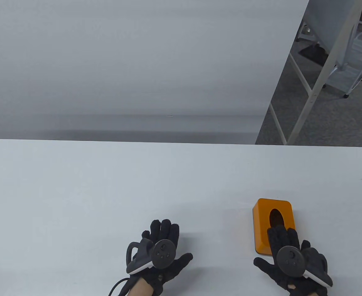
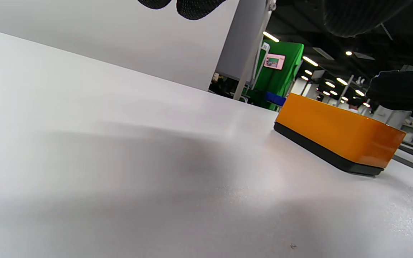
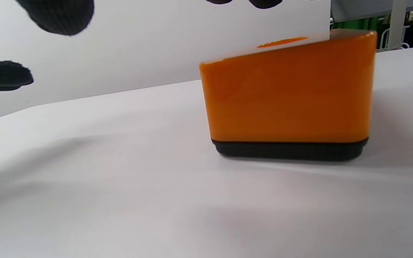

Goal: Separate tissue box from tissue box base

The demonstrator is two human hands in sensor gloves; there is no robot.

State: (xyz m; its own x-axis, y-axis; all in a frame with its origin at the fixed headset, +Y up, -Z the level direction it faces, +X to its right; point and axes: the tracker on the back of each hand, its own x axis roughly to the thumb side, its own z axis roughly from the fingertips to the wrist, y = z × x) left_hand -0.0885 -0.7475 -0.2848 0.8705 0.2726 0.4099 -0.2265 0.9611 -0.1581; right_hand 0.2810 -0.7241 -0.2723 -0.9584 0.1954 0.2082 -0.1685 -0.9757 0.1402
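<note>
Orange tissue box (image 1: 272,225) under right fingers (image 1: 282,236)

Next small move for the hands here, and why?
Probably bring the left hand across to steady the black base. The orange tissue box is still seated on it, the right hand is over the near end, and the left is apart from it.

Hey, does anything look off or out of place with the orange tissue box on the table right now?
Nothing stands out. The glossy orange tissue box cover sits squarely on its black base, undamaged, on the white table.
</note>
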